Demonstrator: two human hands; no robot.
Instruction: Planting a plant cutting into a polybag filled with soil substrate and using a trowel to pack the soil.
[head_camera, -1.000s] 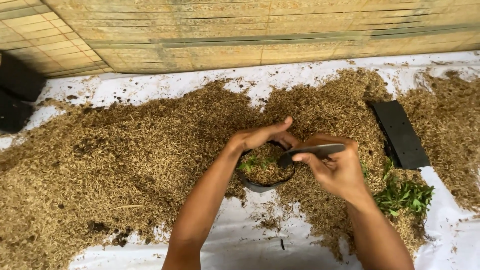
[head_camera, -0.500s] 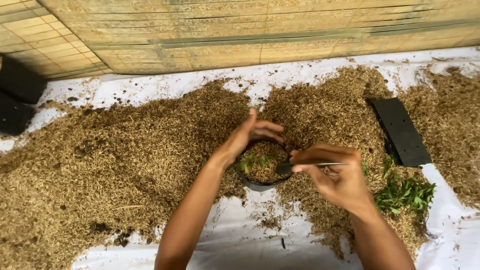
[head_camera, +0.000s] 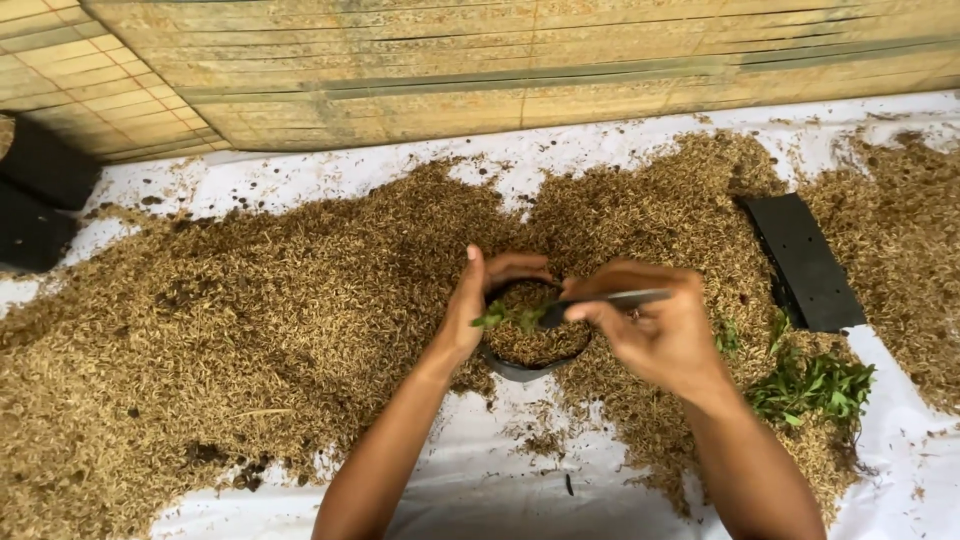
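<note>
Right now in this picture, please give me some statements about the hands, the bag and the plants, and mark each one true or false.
1. The left hand holds the rim of the small black bag. True.
2. The bag is empty. False: it is filled with husk, and a small green seedling sits on top.
3. The right hand holds a thin dark stick. True.
4. The loose green seedlings lie left of the bag. False: they lie to the right.
5. A flat black bag lies on the husk at the right. True.
</note>
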